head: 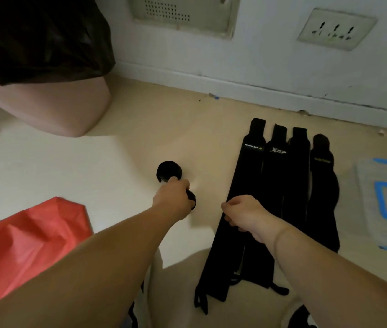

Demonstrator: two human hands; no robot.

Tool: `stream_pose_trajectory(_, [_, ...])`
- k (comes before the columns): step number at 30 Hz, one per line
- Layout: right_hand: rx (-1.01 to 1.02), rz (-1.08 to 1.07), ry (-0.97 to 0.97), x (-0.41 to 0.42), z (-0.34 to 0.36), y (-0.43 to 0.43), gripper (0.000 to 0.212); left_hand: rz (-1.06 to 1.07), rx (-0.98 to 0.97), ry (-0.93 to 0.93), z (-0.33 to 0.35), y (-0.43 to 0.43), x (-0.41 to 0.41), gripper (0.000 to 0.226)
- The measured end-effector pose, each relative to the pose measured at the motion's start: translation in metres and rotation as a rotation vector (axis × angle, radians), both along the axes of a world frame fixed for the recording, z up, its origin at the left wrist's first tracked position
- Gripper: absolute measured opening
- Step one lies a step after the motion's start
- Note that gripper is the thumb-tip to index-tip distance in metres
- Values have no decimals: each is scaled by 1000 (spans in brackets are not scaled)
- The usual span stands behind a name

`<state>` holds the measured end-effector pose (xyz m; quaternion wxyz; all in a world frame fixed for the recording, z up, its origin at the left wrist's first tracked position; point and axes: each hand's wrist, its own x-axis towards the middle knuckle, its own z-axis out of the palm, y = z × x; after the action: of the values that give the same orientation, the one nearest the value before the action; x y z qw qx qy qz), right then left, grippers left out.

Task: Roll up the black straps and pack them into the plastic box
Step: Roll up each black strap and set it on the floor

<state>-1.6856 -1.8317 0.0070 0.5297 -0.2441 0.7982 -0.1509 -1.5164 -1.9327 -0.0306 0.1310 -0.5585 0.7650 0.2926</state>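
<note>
Several flat black straps (275, 185) lie side by side on the pale floor, their far ends toward the wall. One rolled strap (168, 171) stands on the floor left of them. My left hand (173, 200) is closed around a second rolled black strap (192, 197), just in front of the first roll. My right hand (244, 214) rests over the leftmost flat strap with its fingers curled on the strap's edge. A clear plastic piece with blue tape (386, 200), likely the box or its lid, lies at the far right.
A pink bin (52, 110) lined with a black bag (34, 36) stands at the upper left. A red plastic bag (26, 235) lies at the lower left. The wall, a skirting board and a socket plate (337, 28) close off the far side.
</note>
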Motion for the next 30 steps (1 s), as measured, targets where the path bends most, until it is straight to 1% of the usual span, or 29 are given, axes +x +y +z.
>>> stream_pose_trajectory(2, [-10, -87, -6, 0, -16, 1, 32, 11, -10, -38, -14, -6, 1, 30])
stream_pose_trajectory(4, [-20, -165, -28, -1, -27, 3, 36, -4, -23, -99, -25, -10, 6, 39])
stream_pose_trajectory(7, [-6, -241, -76, -1, -35, 9, 26, -28, -50, -156, -33, -10, 14, 51])
stream_pose_trajectory(9, [-3, -260, -67, -4, -38, 13, 25, -37, -78, -198, -30, -8, 15, 55])
stream_pose_trajectory(12, [0, -256, -24, -12, -41, 23, 26, -143, -238, -326, -10, -8, 9, 53])
stream_pose_trajectory(13, [4, -257, -9, -15, -43, 28, 25, -190, -320, -321, -3, -5, 6, 49])
stream_pose_trajectory(14, [11, -260, 7, -18, -44, 33, 23, -239, -387, -281, 4, -1, 3, 43])
stream_pose_trajectory(15, [23, -265, 20, -21, -46, 37, 22, -279, -412, -207, 8, 5, -1, 39])
stream_pose_trajectory(16, [39, -262, 21, -23, -48, 42, 22, -313, -388, -116, 10, 12, -7, 35])
stream_pose_trajectory(17, [56, -241, 11, -24, -51, 47, 25, -331, -322, -26, 9, 20, -14, 34])
stream_pose_trajectory(18, [73, -199, -6, -24, -56, 52, 33, -332, -219, 28, 4, 31, -22, 33])
stream_pose_trajectory(19, [93, -143, -23, -23, -60, 57, 44, -307, -80, 44, -2, 42, -30, 33])
stream_pose_trajectory(21, [138, -34, -41, -19, -66, 63, 60, -140, 218, 55, -23, 65, -44, 38])
stream_pose_trajectory(22, [156, -12, -54, -17, -70, 66, 65, -20, 315, 72, -34, 76, -49, 42])
stream_pose_trajectory(24, [172, 1, -59, -14, -78, 71, 71, 197, 363, 107, -53, 90, -52, 49])
stream_pose_trajectory(26, [166, -1, -66, -16, -82, 73, 73, 355, 372, 136, -66, 95, -55, 53])
stream_pose_trajectory(27, [148, -10, -68, -20, -83, 75, 73, 425, 412, 154, -69, 96, -58, 57])
stream_pose_trajectory(30, [68, -141, -90, -31, -82, 79, 69, 586, 534, 197, -72, 97, -68, 65])
